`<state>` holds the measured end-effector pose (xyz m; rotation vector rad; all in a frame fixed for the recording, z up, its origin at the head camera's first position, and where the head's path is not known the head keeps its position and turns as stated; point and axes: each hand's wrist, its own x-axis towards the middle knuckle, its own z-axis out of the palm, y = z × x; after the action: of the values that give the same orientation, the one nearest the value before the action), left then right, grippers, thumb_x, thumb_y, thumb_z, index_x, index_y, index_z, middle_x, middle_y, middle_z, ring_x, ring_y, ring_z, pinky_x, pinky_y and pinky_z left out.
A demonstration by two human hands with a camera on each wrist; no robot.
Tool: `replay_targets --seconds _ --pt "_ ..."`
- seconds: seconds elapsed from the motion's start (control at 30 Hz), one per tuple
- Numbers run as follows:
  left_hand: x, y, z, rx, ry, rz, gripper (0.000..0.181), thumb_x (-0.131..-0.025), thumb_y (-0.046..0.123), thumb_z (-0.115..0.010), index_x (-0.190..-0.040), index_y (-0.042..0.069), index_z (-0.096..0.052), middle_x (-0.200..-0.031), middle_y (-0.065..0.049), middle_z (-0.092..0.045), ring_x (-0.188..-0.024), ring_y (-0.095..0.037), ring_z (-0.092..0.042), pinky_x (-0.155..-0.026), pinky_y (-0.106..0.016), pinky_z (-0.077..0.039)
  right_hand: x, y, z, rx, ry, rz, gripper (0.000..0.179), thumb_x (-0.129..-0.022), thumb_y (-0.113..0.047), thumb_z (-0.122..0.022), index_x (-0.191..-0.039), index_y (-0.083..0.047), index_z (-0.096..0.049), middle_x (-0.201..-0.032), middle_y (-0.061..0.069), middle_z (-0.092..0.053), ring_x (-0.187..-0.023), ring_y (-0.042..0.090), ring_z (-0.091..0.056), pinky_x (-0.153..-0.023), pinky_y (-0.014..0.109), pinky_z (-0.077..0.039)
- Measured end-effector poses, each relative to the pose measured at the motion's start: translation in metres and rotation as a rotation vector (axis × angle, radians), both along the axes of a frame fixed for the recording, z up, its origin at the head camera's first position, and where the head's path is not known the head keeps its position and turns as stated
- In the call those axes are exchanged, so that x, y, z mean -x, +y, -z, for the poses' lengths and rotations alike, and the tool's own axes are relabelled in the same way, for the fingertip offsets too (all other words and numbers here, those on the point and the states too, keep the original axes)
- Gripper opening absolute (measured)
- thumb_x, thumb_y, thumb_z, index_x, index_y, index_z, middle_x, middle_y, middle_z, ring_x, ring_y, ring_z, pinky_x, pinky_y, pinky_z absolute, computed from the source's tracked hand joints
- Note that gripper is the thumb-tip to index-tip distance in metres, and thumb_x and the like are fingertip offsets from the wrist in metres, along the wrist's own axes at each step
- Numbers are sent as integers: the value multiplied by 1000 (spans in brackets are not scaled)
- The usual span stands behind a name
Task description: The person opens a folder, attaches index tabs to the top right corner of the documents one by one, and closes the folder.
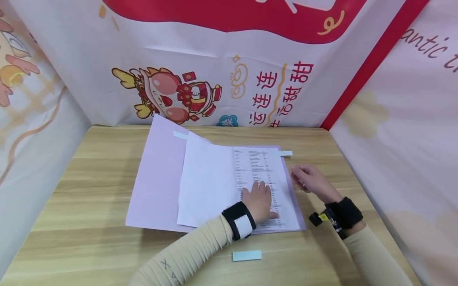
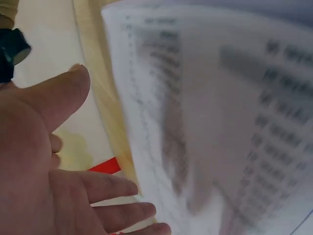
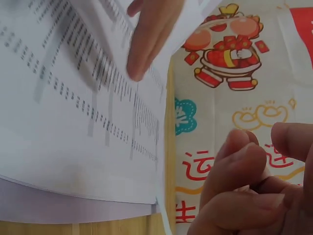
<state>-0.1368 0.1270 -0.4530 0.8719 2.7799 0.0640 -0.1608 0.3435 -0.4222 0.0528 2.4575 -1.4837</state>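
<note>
A lilac folder [image 1: 157,174] lies spread on the table with white printed sheets [image 1: 284,186] inside. Its left cover rises at a slant, and a blank white page [image 1: 207,182] leans beside it. My left hand [image 1: 257,202] is over the printed page, fingers straight and spread; the left wrist view shows that hand [image 2: 63,161] with nothing in its palm. Just right of the folder's edge is my right hand [image 1: 311,182]. In the right wrist view its fingers [image 3: 239,171] are loosely bent and hold nothing. A pale blue tab [image 1: 286,153] sticks out from the right edge.
Another pale blue strip [image 1: 180,135] sits at the top of the left page. A loose light blue strip [image 1: 247,256] lies on the wooden table [image 1: 82,198] in front of the folder. Printed cloth walls [image 1: 200,51] stand behind and at both sides.
</note>
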Motion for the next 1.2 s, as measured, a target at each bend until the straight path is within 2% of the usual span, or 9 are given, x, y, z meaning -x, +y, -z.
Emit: replay_targets --seconds 0.1,0.2,0.33,0.47,0.6,0.73,1.0,1.2 --pt "-6 2 10 12 0 -34 98 -83 74 -65 -153 7 -46 -158 -13 -42 -147 -30 -37 -104 -55 -45 -16 3 -4 -26 -17 -26 49 -108 -39 -47 -96 7 -57 -78 13 -53 -63 20 -50 -52 24 -37" --pt "-10 2 15 25 6 -51 103 -81 77 -65 -152 6 -46 -158 -15 -42 -146 -31 -37 -104 -57 -45 -30 6 -5 -46 -21 -23 49 -108 -42 -46 -95 4 -57 -80 14 -54 -64 22 -51 -52 25 -38" --pt "-12 2 18 59 38 -45 108 -78 82 -63 -152 5 -46 -158 -15 -43 -146 -29 -39 -104 -55 -45 -47 13 1 -38 -15 -5 51 -109 -42 -44 -93 5 -58 -77 10 -53 -62 19 -51 -50 25 -38" --pt "-12 2 23 79 69 -37 112 -74 84 -64 -152 6 -46 -157 -14 -43 -144 -29 -39 -104 -53 -45 -58 18 11 -3 -19 14 54 -109 -43 -43 -90 6 -56 -75 7 -52 -59 15 -49 -48 24 -37" --pt "-13 1 27 91 94 -32 113 -73 85 -64 -152 6 -46 -156 -13 -45 -143 -29 -40 -103 -52 -46 -63 22 21 31 -40 37 55 -109 -45 -43 -91 6 -54 -75 7 -52 -60 15 -49 -47 24 -36" --pt "-13 1 29 104 110 -22 113 -73 85 -64 -152 6 -46 -155 -13 -45 -142 -29 -41 -102 -51 -47 -65 26 35 20 -76 61 52 -110 -41 -42 -93 7 -53 -75 7 -52 -60 15 -48 -48 24 -35" --pt "-11 2 34 104 134 -19 114 -72 86 -63 -152 5 -46 -154 -13 -46 -140 -28 -42 -101 -49 -48 -62 21 66 -79 -133 102 41 -111 -28 -43 -92 5 -59 -77 7 -57 -62 17 -51 -53 27 -42" --pt "-6 4 46 75 115 -22 113 -74 83 -65 -153 5 -44 -156 -13 -44 -143 -29 -40 -104 -50 -46 -62 18 75 -135 -156 157 38 -110 -30 -46 -92 0 -61 -78 7 -58 -63 19 -51 -54 27 -42"
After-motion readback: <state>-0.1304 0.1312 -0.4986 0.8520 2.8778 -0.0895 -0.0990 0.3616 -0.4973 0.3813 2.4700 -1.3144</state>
